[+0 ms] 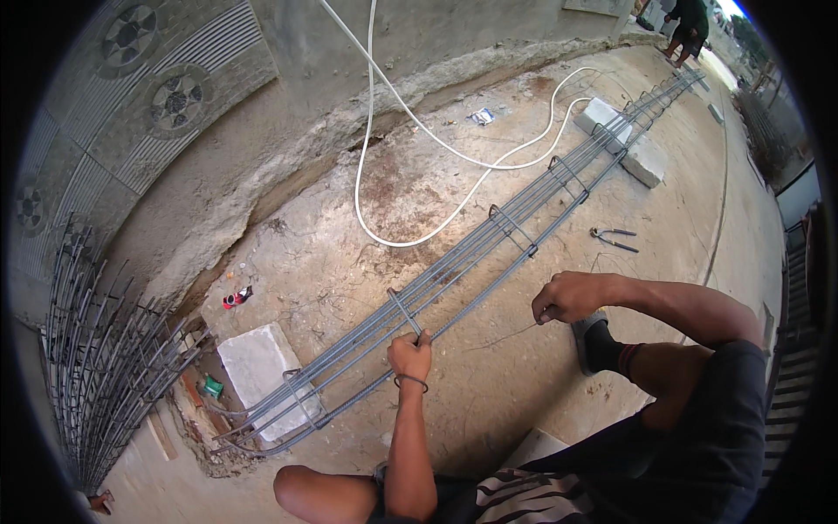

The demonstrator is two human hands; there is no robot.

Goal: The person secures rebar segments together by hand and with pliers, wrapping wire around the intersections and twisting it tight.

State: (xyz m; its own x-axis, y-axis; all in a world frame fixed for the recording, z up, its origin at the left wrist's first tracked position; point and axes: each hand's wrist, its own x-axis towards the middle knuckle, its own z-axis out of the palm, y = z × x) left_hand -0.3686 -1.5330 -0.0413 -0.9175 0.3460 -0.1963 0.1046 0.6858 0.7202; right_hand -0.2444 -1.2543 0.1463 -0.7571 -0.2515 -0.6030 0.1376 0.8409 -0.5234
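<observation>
A long cage of steel reinforcing bars [471, 253] runs diagonally from lower left to upper right. My left hand [408, 356] is closed on the near end of a rebar stirrup [402, 310] that crosses the bars. To its right, my right hand [567, 297] pinches a thin tie wire [506, 336], whose free end points toward the cage. More stirrups [513, 225] stand spaced along the bars farther up. Pincers [614, 238] with dark handles lie on the ground beyond my right hand.
Concrete blocks [259, 360] [644, 162] prop the cage near both ends. A white hose [360, 196] loops over the ground behind it. Bundled rebar [96, 375] sticks up at the left. Another person [688, 26] stands by the far end. A wall [262, 131] borders the back.
</observation>
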